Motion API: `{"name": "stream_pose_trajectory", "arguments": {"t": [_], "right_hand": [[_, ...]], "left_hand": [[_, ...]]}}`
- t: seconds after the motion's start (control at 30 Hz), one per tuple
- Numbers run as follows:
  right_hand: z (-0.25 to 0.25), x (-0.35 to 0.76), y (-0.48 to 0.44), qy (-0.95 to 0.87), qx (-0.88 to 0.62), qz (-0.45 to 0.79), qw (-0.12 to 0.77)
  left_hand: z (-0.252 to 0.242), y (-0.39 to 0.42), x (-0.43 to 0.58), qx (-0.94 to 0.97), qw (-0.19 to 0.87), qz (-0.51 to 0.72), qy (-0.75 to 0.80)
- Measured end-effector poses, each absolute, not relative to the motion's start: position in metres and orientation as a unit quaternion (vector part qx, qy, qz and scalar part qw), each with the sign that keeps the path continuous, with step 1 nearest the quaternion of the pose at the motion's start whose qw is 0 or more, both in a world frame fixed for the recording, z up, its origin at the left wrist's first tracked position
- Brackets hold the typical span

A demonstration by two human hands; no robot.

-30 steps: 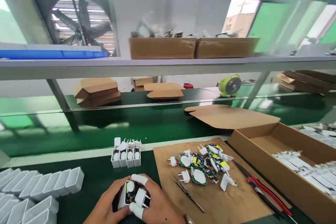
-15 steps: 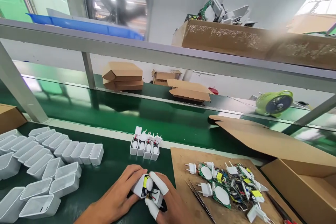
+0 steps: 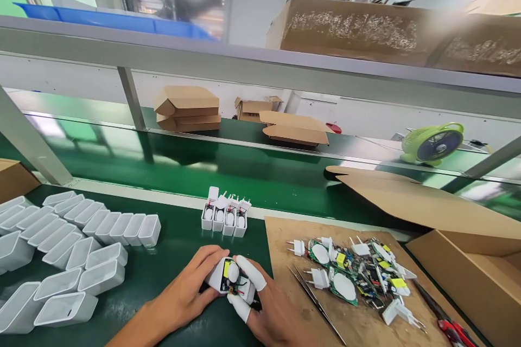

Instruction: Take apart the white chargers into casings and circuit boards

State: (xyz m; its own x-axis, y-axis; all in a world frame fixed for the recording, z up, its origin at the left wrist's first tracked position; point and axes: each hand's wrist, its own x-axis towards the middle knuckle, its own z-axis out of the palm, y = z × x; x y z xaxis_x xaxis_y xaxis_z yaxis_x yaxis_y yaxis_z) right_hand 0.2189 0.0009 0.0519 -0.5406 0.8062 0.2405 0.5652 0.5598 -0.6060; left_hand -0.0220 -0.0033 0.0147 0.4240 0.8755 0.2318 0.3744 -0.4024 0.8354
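Note:
My left hand (image 3: 189,290) grips a white plastic charger housing (image 3: 215,277) from its left side. Inside the housing's open end sits a circuit board (image 3: 232,272) with a yellow transformer and a round white pad. My right hand (image 3: 268,303), with white finger cots on thumb and forefinger, holds the board's end and a white plug piece (image 3: 246,288) against the housing. Beyond my hands stands a row of several filled housings (image 3: 223,219) with their plug pieces hanging out at the top. How deep the board sits is partly hidden by my fingers.
Several white housings (image 3: 97,269) lie in rows at the left. A brown board (image 3: 293,303) at the right bears a pile of circuit boards (image 3: 358,271), tweezers (image 3: 315,301) and red-handled pliers (image 3: 450,328). An open carton (image 3: 459,271) stands far right. A shelf (image 3: 244,65) crosses above.
The view has tilted down slightly, so the shelf sits higher and more of the pliers shows. Both hands stay on the housing and board, with little visible movement between them.

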Motion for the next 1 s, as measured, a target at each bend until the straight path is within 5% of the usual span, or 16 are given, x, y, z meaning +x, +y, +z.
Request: {"name": "stream_pose_trajectory", "arguments": {"t": [1.0], "right_hand": [[0.072,0.221,0.003,-0.867,-0.368,0.261,0.214]], "left_hand": [[0.018,-0.005,-0.022,0.775,0.318,0.338,0.430]]}}
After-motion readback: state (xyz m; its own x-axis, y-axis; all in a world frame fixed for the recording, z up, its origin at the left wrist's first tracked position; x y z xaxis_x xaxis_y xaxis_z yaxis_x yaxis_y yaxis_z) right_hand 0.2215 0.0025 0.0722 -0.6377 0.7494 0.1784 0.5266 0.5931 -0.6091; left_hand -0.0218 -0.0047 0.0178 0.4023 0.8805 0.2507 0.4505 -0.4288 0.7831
